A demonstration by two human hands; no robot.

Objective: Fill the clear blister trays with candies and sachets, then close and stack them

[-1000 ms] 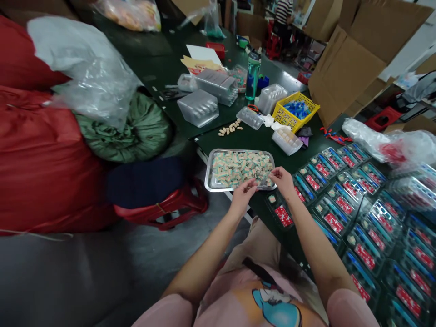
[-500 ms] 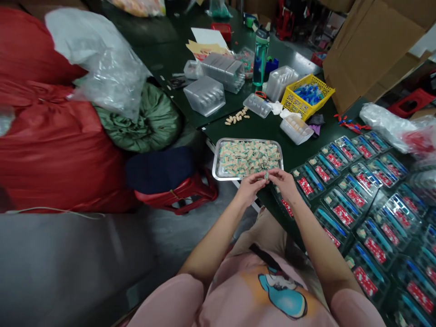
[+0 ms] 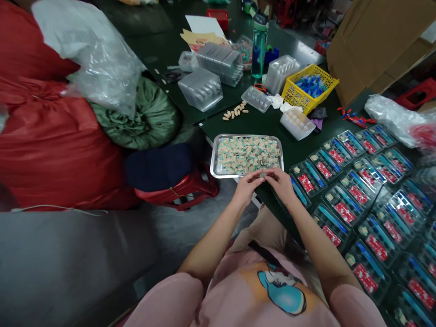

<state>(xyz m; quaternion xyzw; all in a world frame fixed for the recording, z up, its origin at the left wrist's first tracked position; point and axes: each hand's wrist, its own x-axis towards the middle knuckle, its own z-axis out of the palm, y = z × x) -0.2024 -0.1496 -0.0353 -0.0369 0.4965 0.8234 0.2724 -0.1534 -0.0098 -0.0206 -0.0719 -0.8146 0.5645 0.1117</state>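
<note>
My left hand (image 3: 247, 185) and my right hand (image 3: 278, 180) meet at the near edge of a metal tray (image 3: 214, 169). Their fingertips pinch a small greenish piece (image 3: 262, 174) between them, mostly covered by the fingers. It resembles the many small beige-and-green pieces (image 3: 248, 152) heaped in the tray, but its exact kind is too small to make out. To the right of my right hand lie rows of clear plastic packs (image 3: 323, 170), each with a blue stick-like item, a red part with white marks and a small beige piece.
Beyond the tray are peanut-shaped beige pieces (image 3: 235, 111), stacked clear plastic trays (image 3: 200, 89), a water bottle (image 3: 260, 47) and a yellow basket (image 3: 309, 88) of blue items. A cardboard box (image 3: 368, 50) stands at the right. Left are a red stool (image 3: 170, 195) and large red sacks (image 3: 51, 150).
My hands stay together at the tray's near edge, with the fingertips closed further over the small piece. The view has shifted slightly.
</note>
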